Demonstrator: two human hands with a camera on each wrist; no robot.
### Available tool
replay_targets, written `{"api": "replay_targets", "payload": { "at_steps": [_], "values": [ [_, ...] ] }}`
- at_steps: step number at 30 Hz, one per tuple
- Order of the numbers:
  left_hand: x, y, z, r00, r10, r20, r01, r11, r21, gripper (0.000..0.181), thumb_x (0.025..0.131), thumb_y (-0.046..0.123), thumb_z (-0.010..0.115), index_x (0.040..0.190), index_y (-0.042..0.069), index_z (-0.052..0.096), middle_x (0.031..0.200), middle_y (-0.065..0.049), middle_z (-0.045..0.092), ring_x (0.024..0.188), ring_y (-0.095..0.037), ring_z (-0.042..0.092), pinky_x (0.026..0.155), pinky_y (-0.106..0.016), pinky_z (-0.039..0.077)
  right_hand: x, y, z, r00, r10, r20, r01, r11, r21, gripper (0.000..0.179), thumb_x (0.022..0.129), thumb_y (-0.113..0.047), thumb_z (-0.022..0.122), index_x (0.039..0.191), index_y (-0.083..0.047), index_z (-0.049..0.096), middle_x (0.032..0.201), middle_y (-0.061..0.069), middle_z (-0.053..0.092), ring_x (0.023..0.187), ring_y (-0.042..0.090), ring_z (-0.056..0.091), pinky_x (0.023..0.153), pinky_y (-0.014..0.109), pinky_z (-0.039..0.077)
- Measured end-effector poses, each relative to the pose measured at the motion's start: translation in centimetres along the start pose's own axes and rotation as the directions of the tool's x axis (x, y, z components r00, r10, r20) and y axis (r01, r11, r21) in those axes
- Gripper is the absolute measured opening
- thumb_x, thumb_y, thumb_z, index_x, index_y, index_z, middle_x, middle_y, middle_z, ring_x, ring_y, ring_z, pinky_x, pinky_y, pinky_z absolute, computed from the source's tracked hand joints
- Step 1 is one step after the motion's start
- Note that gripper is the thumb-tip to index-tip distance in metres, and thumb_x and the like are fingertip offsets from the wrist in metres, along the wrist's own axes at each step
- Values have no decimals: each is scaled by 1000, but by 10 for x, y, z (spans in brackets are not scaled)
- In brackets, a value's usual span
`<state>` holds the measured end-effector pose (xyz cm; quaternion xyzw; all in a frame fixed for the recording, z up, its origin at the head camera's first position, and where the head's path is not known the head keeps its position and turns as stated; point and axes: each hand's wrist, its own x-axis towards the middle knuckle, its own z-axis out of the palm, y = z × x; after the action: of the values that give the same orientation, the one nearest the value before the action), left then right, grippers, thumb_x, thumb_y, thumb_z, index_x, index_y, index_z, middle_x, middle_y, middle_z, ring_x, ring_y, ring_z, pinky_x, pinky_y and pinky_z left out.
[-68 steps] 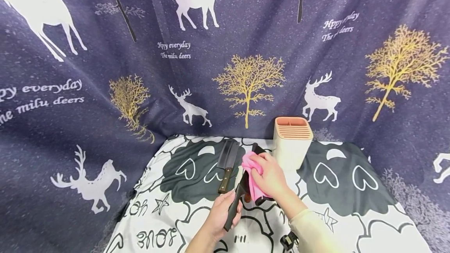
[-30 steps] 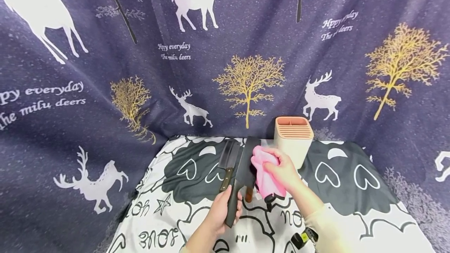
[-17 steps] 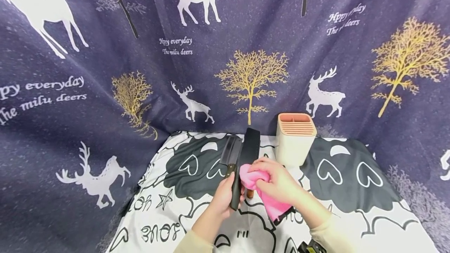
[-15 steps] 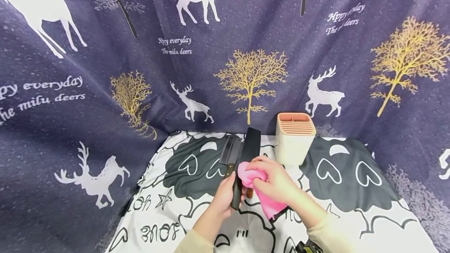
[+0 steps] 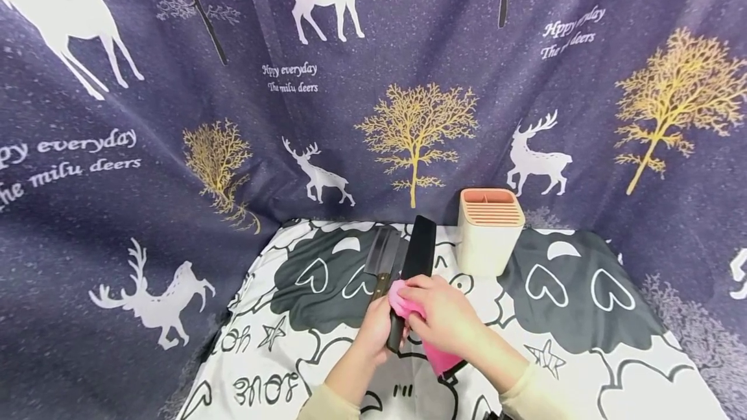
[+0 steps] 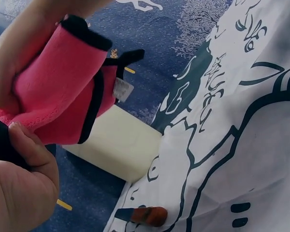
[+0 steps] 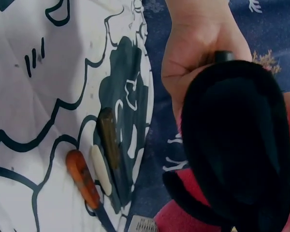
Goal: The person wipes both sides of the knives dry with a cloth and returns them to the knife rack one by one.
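In the head view my left hand point(image 5: 373, 330) grips the black handle of a kitchen knife, its broad black blade point(image 5: 423, 244) pointing away from me. My right hand point(image 5: 448, 314) pinches a bunched pink cloth point(image 5: 401, 301) against the knife where blade meets handle, right beside my left thumb. The cloth's tail hangs below the hand. From the left wrist, the pink cloth point(image 6: 63, 82) shows black edging and a white tag. A large dark shape covers much of the right wrist view and hides the right fingers; the left hand point(image 7: 203, 48) shows behind it.
A cleaver point(image 5: 382, 253) with a wooden handle lies left of the held knife. Near it are a white handle point(image 7: 101, 169) and an orange-brown handled knife point(image 7: 82, 180). A cream knife block point(image 5: 489, 245) with an orange slotted top stands at the back right.
The right hand brought the pink cloth from beside the blade onto the knife, then down toward its handle. More of the black blade shows now. The left hand keeps its grip.
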<state>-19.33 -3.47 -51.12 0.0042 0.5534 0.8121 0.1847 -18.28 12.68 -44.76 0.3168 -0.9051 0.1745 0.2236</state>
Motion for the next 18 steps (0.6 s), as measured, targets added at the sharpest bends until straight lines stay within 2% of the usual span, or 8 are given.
{"api": "replay_targets", "payload": {
  "at_steps": [5,10,14,16,18],
  "values": [
    [1,-1,1,999,16,-29,-17,1000,-26,37,109,39,41,93,17,66,60,5,60,46,-5,52,37,-18,40,-5,-7,-4,998,-55,35,57,997,-56,29,73,-19,78,102,-24,77,111,-6,71,92,20,64,72,37,58],
    [0,-1,0,999,25,-38,-26,999,-33,39,110,42,42,94,15,66,69,6,66,51,-5,57,42,-18,43,-9,-16,-7,991,-134,19,135,986,-103,29,69,-19,81,98,-25,76,100,-6,68,80,19,58,63,33,54],
    [0,0,-1,998,40,-42,-42,998,-44,41,110,40,43,104,6,66,82,4,70,69,-6,67,60,-20,57,-13,-22,-10,979,-205,22,206,968,-143,33,64,-17,80,95,-25,75,95,-6,65,76,19,55,59,32,51],
    [0,1,-1,998,44,-44,-46,997,-59,44,110,38,42,110,1,65,89,2,71,79,-8,70,70,-22,60,-15,-24,-11,972,-230,36,233,960,-155,34,61,-17,79,94,-25,74,95,-5,64,79,19,56,60,32,52],
    [1,2,-1,998,36,-46,-40,996,-82,46,111,38,41,110,-1,66,90,1,71,82,-8,69,74,-23,61,-17,-27,-13,966,-252,54,257,953,-159,34,61,-18,80,93,-25,73,94,-5,63,83,18,57,61,32,53]
  ]
}}
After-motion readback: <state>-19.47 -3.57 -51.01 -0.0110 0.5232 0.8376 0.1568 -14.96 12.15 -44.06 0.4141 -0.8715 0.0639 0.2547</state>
